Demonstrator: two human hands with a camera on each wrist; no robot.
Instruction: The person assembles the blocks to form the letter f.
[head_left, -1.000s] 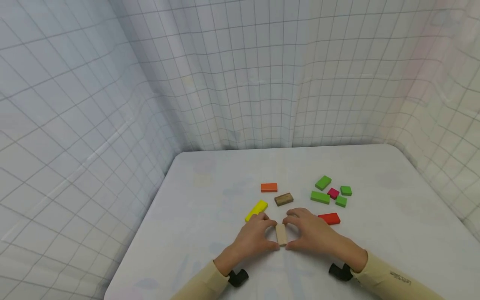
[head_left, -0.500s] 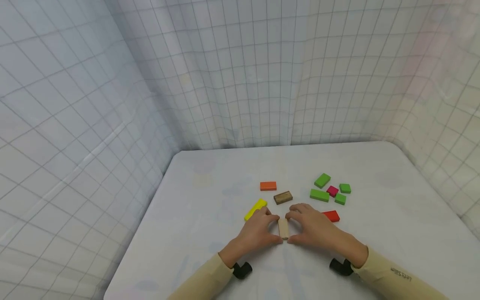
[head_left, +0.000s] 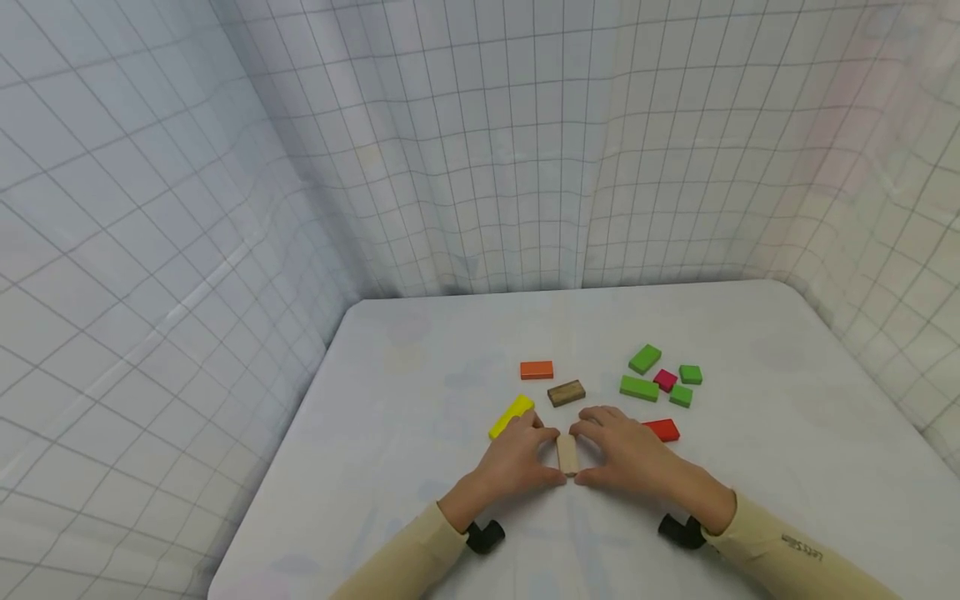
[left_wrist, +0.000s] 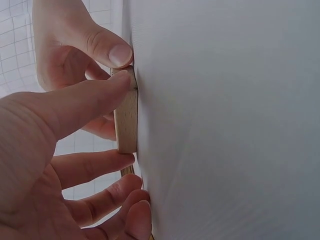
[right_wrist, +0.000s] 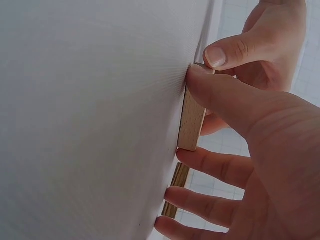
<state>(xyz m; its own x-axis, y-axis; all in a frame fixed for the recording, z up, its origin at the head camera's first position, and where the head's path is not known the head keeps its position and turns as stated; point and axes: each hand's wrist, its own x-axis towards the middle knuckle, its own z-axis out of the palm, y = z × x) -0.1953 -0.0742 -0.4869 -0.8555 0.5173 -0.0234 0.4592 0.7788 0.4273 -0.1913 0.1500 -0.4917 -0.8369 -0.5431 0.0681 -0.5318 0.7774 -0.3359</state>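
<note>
A pale wooden block (head_left: 567,456) lies lengthwise on the white table between both hands. My left hand (head_left: 517,457) grips it from the left, thumb at its near end and index finger at its far end, as the left wrist view of the block (left_wrist: 126,120) shows. From the right, my right hand (head_left: 626,450) pinches the same block (right_wrist: 191,125) likewise, thumb near and index finger far. The other fingers of both hands are bent, with their tips close to the table. Beyond the far end sits a dark brown wooden block (head_left: 566,393).
A yellow block (head_left: 512,417) lies just past my left hand, partly covered by it. My right hand partly hides a red block (head_left: 663,430). An orange block (head_left: 537,370), several green blocks (head_left: 639,388) and a crimson block (head_left: 665,381) lie farther back. Gridded curtains (head_left: 480,167) surround the table (head_left: 390,400).
Both hands have shifted the pale wooden block slightly away from the body and to the right, mostly in the first half second. The other blocks stay in place.
</note>
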